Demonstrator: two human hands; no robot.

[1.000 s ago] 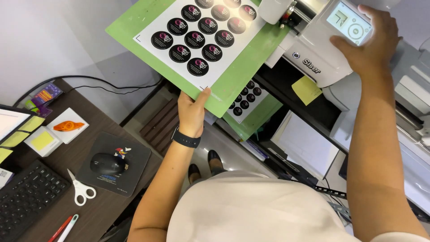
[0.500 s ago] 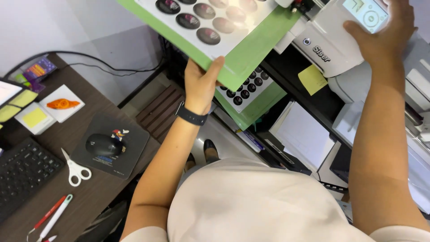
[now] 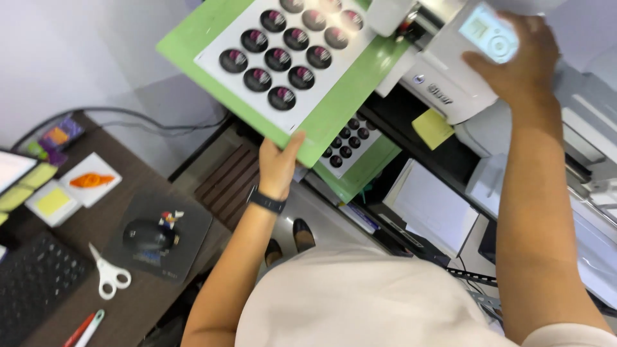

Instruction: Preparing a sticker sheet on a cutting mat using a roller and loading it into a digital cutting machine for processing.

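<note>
My left hand (image 3: 277, 165) grips the near corner of a green cutting mat (image 3: 334, 106) that carries a white sheet of round black stickers (image 3: 283, 58). The mat's far end reaches into a white cutting machine (image 3: 443, 77). My right hand (image 3: 514, 61) rests on the machine's top, fingers over its small screen and round button panel (image 3: 488, 32). A black band sits on my left wrist.
A second green mat with stickers (image 3: 352, 154) lies on the shelf below, beside a yellow sticky note (image 3: 432, 128) and white paper (image 3: 432, 207). At left a dark desk holds scissors (image 3: 108, 273), a mouse (image 3: 144, 236) on a pad, a keyboard (image 3: 35, 283) and sticky notes (image 3: 53, 201).
The view shifted up then back down; the mat sits lower and more to the right in frame than half a second ago. Both hands keep their hold.
</note>
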